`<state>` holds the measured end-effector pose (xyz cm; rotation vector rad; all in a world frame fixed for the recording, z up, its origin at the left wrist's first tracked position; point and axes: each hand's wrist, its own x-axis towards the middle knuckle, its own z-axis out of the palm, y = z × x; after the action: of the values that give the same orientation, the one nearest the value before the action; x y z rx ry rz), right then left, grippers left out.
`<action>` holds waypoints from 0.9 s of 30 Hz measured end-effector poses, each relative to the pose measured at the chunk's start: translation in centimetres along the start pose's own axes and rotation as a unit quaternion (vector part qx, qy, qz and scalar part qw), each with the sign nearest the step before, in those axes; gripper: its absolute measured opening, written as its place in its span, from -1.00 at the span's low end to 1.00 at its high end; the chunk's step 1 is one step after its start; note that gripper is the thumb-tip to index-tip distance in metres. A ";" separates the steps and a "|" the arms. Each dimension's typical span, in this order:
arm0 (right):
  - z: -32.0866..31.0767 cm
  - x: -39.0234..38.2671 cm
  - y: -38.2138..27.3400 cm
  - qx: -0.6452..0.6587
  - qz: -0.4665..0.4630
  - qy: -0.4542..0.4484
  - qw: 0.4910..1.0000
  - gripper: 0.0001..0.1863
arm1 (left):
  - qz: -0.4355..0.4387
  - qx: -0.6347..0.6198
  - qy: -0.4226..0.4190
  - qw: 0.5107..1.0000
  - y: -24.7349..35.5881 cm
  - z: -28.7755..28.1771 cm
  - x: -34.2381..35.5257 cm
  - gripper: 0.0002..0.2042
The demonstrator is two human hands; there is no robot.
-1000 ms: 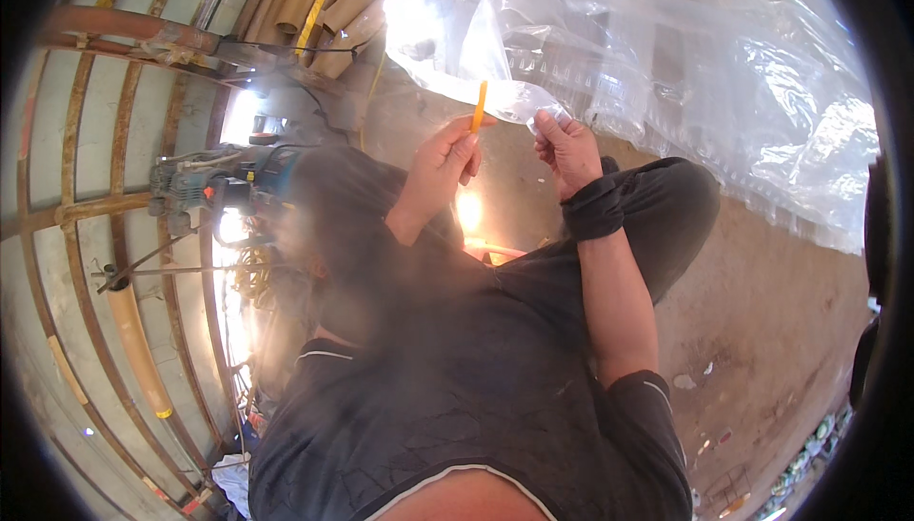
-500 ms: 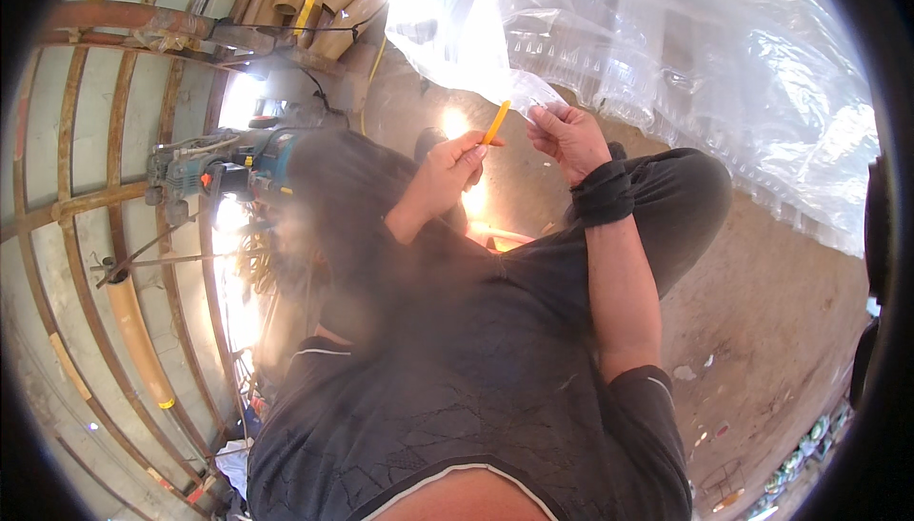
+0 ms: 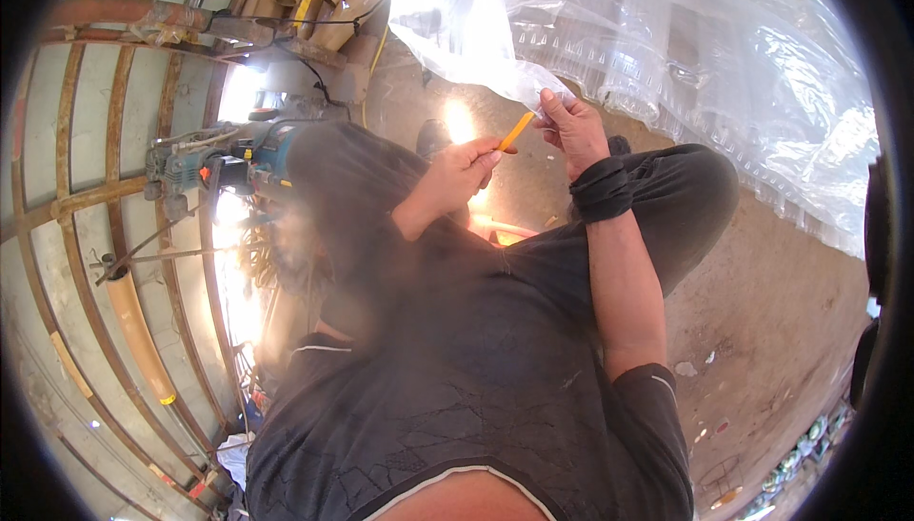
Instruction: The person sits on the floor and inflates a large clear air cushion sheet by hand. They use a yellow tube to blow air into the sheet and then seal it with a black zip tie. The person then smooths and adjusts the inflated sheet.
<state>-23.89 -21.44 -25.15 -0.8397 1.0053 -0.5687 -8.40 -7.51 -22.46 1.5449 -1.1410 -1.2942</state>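
My left hand (image 3: 459,178) is closed around a narrow, flat orange strip (image 3: 517,131), whose exact kind I cannot make out. The strip slants up to the right, and its tip lies close to the fingertips of my other hand. Fingers and thumb of my right hand (image 3: 574,133) pinch a gathered corner of a large clear plastic bag (image 3: 543,83). From that corner the film spreads up and to the right, over rows of clear plastic bottles or tubes (image 3: 628,74). Whether the strip's tip touches the film cannot be told.
Left of my bent leg stands a blue-green machine (image 3: 257,161) with hoses. Cardboard tubes (image 3: 347,12) lean at the far left, near a wall of rusty metal bars (image 3: 116,140). Dirt and small scraps lie on the brown floor (image 3: 762,331) at the right.
My left hand has shifted slightly right with the orange strip, which now tilts more toward my right hand. My right hand still pinches the film, its thumb raised a little.
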 end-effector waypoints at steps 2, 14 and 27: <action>0.0 -0.1 0.1 0.004 0.000 -0.001 1.000 -0.71 | -0.011 0.023 0.001 1.000 -0.1 0.2 0.0 -0.76; -0.8 0.4 0.5 -0.027 -0.016 -0.024 0.999 -0.66 | -0.076 0.140 0.007 0.987 0.9 0.3 0.3 -0.65; -0.6 0.5 1.1 -0.080 -0.037 -0.063 0.994 -0.65 | -0.038 0.180 0.041 0.982 -0.6 0.4 0.5 -0.73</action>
<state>-24.15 -21.41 -26.43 -1.0452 0.9159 -0.4959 -8.72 -7.86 -23.27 1.9024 -1.3256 -1.1025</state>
